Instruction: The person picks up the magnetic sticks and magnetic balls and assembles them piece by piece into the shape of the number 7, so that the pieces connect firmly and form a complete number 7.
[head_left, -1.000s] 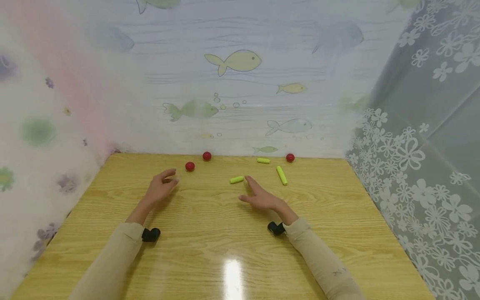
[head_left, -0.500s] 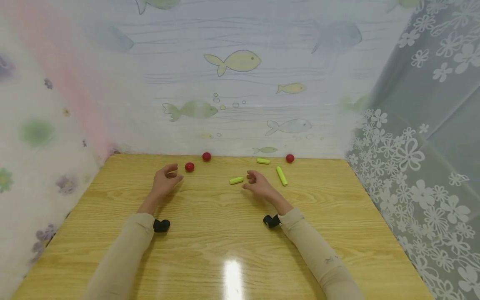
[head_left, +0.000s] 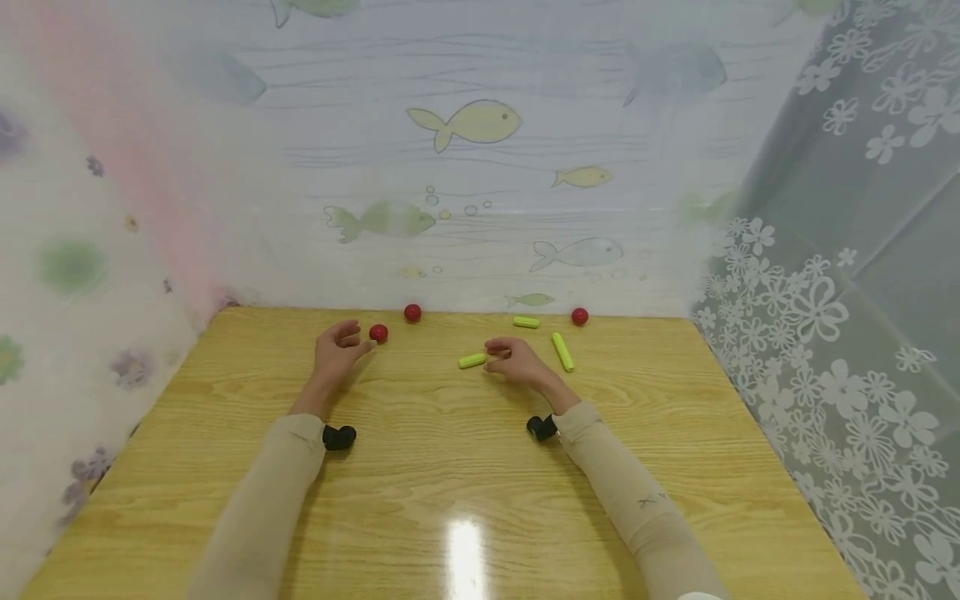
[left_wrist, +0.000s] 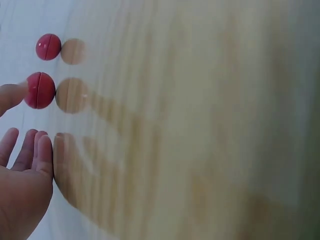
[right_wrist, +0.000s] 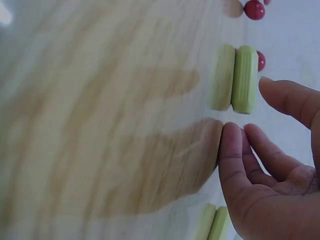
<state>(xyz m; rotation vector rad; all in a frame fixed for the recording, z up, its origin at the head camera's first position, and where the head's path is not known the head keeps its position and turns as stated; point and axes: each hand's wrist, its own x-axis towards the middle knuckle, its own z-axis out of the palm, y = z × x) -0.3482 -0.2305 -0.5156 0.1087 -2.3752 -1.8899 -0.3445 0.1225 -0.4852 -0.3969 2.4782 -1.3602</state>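
Beside the nearer left red ball (head_left: 378,333) is my left hand (head_left: 337,351), its fingers loosely bent and holding nothing. In the left wrist view the thumb of that hand (left_wrist: 22,195) overlaps the edge of the red ball (left_wrist: 40,90); whether they touch I cannot tell. My right hand (head_left: 516,362) is at the right end of a short yellow-green stick (head_left: 472,361). The right wrist view has this stick (right_wrist: 245,80) just off the thumb and fingers of the right hand (right_wrist: 280,185), a gap between them.
Another red ball (head_left: 412,312) lies at the table's back edge, and a third (head_left: 580,317) farther right. Near it are a short yellow-green stick (head_left: 527,322) and a longer one (head_left: 562,352). Behind the wooden table (head_left: 442,467) hangs a fish-patterned sheet (head_left: 480,200).
My left hand has moved right and forward to the nearer red ball. The right hand has moved slightly forward, its fingers more bent than before. Balls and sticks lie as they did.
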